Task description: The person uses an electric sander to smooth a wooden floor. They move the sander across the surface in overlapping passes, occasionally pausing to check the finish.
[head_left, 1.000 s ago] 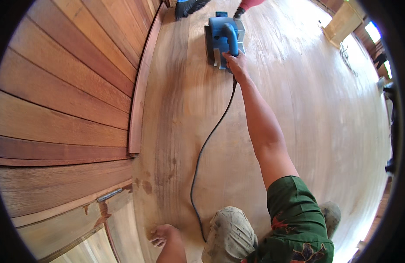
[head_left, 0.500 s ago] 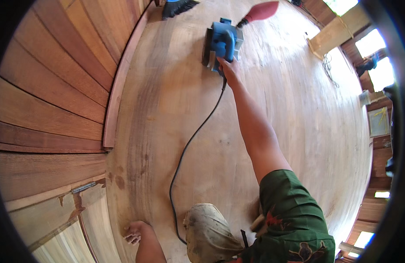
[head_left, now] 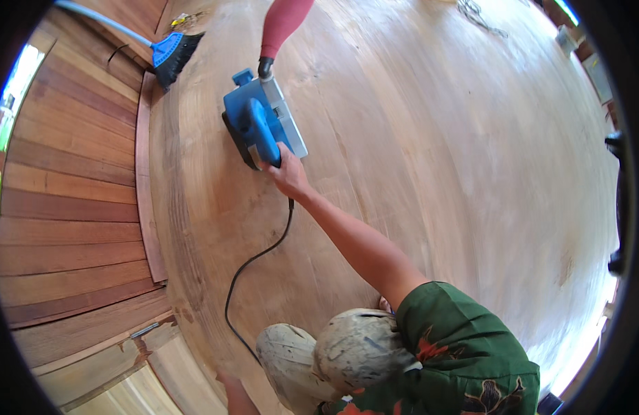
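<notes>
A blue belt sander (head_left: 254,114) rests on the wooden floor (head_left: 375,173), its black belt along the left side and a pale cover on the right. My right hand (head_left: 290,173) is closed around its rear handle, with my arm stretched forward. From the sander's far end sticks out a red dust bag (head_left: 283,28). A black power cord (head_left: 254,257) leaves the sander below my hand and curves back toward my knees. My left hand (head_left: 231,382) is low at the lower edge, close to the floor and left of my knees; its fingers are smeared and hard to make out.
Along the left runs a wall of reddish planks (head_left: 77,200) with a baseboard (head_left: 145,200). A blue broom (head_left: 169,57) with black bristles leans at the upper left. A panelled wooden door (head_left: 126,373) with a hinge is at the lower left. Coiled cable (head_left: 480,17) lies far off.
The view has turned, and the sander with my right hand now appears further left and nearer. The broom shows more fully. Both knees are in view, and less of my left hand shows.
</notes>
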`<control>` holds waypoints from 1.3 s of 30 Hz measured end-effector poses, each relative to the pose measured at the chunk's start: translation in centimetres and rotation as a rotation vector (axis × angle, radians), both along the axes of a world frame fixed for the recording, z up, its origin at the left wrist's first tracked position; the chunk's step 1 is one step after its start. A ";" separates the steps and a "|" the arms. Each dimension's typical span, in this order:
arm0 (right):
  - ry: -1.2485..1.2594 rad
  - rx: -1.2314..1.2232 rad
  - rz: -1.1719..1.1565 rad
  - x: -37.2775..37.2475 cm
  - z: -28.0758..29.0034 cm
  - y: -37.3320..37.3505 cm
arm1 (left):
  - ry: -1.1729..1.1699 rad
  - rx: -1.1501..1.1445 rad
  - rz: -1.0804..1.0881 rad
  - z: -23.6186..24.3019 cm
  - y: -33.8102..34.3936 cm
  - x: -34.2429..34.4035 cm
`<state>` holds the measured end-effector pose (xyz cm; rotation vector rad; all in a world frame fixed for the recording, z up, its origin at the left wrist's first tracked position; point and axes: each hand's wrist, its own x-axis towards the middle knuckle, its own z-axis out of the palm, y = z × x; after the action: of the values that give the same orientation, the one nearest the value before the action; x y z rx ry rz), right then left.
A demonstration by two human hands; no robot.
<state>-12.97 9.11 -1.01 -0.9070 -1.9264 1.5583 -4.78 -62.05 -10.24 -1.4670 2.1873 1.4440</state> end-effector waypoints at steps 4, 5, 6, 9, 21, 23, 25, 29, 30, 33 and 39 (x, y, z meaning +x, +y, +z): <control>-0.001 -0.044 -0.009 4.9 5.4 -3.6 | 0.012 -0.349 -0.581 8.0 6.4 4.1; 0.010 -0.074 -0.013 6.7 5.1 -4.7 | -0.020 -0.524 -0.853 9.0 8.6 5.1; 0.047 -0.098 -0.017 8.8 4.2 -5.9 | -0.038 -0.165 -0.831 10.2 10.5 5.8; -0.021 -0.153 -0.006 15.3 1.8 -8.6 | -0.209 0.313 -0.605 13.3 16.8 9.1; 0.175 -0.223 0.000 20.3 3.2 -15.7 | 0.278 -0.013 -1.489 15.2 50.6 3.5; 0.169 -0.219 -0.023 20.4 3.3 -15.8 | 0.154 0.245 -1.289 15.1 52.9 2.9; 0.209 -0.090 -0.020 21.2 3.5 -15.1 | 0.147 0.461 -1.188 15.4 54.6 2.5; 0.125 0.050 0.020 25.7 4.1 -13.6 | 0.192 0.604 -1.096 15.5 58.0 1.8; 0.070 0.085 0.018 27.7 4.2 -14.0 | 0.196 0.615 -1.099 15.5 58.9 1.4; -0.092 0.108 0.256 34.6 4.2 -15.8 | 0.254 0.668 -1.063 15.3 61.8 -0.1; -0.466 0.473 -0.136 50.0 4.3 -13.5 | 0.343 0.781 -1.104 14.6 68.6 -4.5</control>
<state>37.01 -4.40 3.25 -1.2217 -2.3468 0.7954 -9.24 6.56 4.36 0.2488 1.6600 1.7314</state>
